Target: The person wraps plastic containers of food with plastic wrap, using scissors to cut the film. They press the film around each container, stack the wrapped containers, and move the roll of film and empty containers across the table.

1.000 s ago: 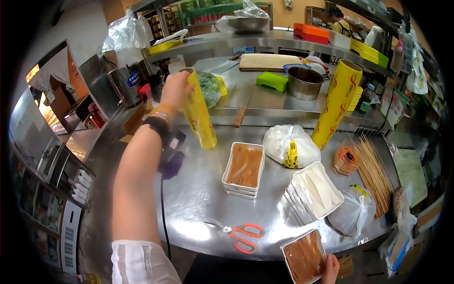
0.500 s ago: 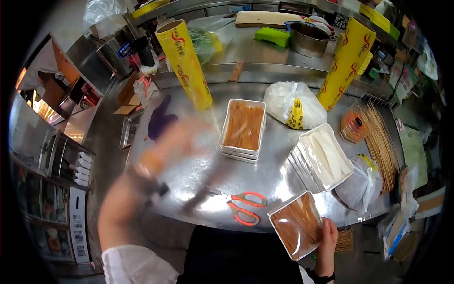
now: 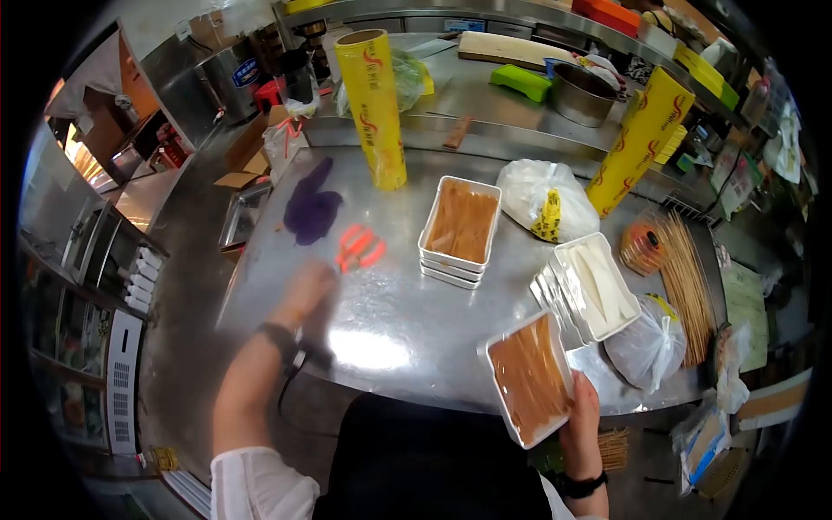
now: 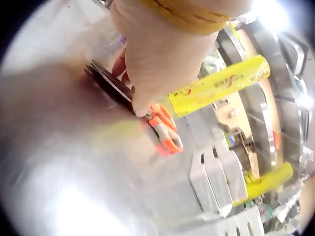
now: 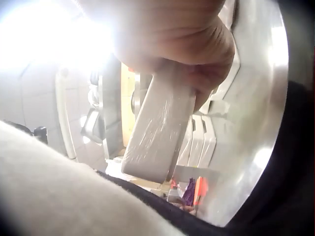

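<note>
My left hand (image 3: 308, 290) pinches a pair of scissors (image 4: 165, 130) near the pivot, over the left part of the steel table (image 3: 399, 347). The orange handles point away from me, and the dark blades (image 4: 110, 86) lie along my fingers in the left wrist view. My right hand (image 3: 582, 416) grips the long side of a white tray (image 3: 530, 440) filled with flat brown strips (image 3: 529, 377), tilted at the table's front edge. Clear film glints on the tray's white side in the right wrist view. A purple cloth-like thing (image 3: 312, 212) lies just beyond the scissors.
Two yellow film rolls stand upright, one at the back left (image 3: 380, 121), one at the right (image 3: 641, 143). Between them are stacked trays of brown strips (image 3: 464, 221) and a white bag (image 3: 546, 199). Trays of white slices (image 3: 594, 282), another bag (image 3: 646, 347) and skewers (image 3: 689, 295) fill the right.
My left hand has left the yellow roll and picked up the scissors from the front of the table, carrying them left. The tray in my right hand has risen and tilted.
</note>
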Demonstrator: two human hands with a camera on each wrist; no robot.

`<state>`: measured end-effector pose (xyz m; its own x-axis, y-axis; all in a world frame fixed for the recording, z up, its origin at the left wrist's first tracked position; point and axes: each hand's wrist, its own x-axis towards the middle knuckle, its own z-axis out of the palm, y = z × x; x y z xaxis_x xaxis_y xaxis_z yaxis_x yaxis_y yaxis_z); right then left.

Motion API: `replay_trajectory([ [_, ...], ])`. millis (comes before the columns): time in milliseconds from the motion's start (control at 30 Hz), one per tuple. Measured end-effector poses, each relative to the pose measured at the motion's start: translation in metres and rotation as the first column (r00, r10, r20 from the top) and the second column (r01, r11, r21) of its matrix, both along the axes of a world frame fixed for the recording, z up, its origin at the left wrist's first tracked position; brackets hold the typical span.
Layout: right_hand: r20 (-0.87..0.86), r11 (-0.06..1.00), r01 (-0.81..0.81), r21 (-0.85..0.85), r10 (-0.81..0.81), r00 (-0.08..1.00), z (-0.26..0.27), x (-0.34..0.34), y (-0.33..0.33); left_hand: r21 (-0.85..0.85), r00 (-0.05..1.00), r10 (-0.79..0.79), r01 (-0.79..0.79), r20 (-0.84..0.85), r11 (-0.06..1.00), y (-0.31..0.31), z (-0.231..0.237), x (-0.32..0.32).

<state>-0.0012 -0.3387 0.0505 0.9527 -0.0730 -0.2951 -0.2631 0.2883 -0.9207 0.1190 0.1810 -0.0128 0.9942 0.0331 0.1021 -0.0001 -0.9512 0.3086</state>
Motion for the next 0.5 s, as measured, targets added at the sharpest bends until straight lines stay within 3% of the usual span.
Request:
replay_trajectory([
  [100, 0.118, 0.981, -0.116, 0.157, 0.098, 0.988, 0.012, 0.027, 0.02, 0.127, 0.924, 0.018, -0.071, 0.382, 0.989, -0.036, 0.027, 0.03],
  [167, 0.115, 0.963, -0.181, 0.197, 0.161, 0.98, 0.033, 0.045, 0.038, -0.179, 0.881, -0.069, 0.171, 0.468, 0.969, -0.077, 0.024, 0.047],
  [200, 0.089, 0.959, -0.195, 0.204, 0.18, 0.98, 0.037, 0.057, 0.047, -0.531, 0.944, -0.049, 0.225, 0.326, 0.817, -0.103, 0.031, 0.05],
  [233, 0.077, 0.972, -0.193, 0.137, 0.184, 0.98, 0.042, 0.07, 0.057, -0.81, 0.981, -0.086, 0.194, 0.176, 0.553, -0.128, 0.045, 0.05],
  [333, 0.185, 0.972, -0.218, 0.088, 0.199, 0.962, 0.044, 0.117, 0.091, -0.977, 0.98, -0.096, 0.183, 0.173, 0.108, -0.182, 0.077, 0.048],
  [400, 0.219, 0.974, -0.197, 0.111, 0.169, 0.961, 0.049, 0.143, 0.116, -0.954, 0.969, -0.082, 0.245, 0.234, 0.173, -0.19, 0.08, 0.058],
  [500, 0.221, 0.979, -0.192, -0.073, 0.203, 0.954, 0.047, 0.17, 0.137, -0.916, 0.955, -0.049, 0.296, 0.293, 0.27, -0.201, 0.096, 0.067],
])
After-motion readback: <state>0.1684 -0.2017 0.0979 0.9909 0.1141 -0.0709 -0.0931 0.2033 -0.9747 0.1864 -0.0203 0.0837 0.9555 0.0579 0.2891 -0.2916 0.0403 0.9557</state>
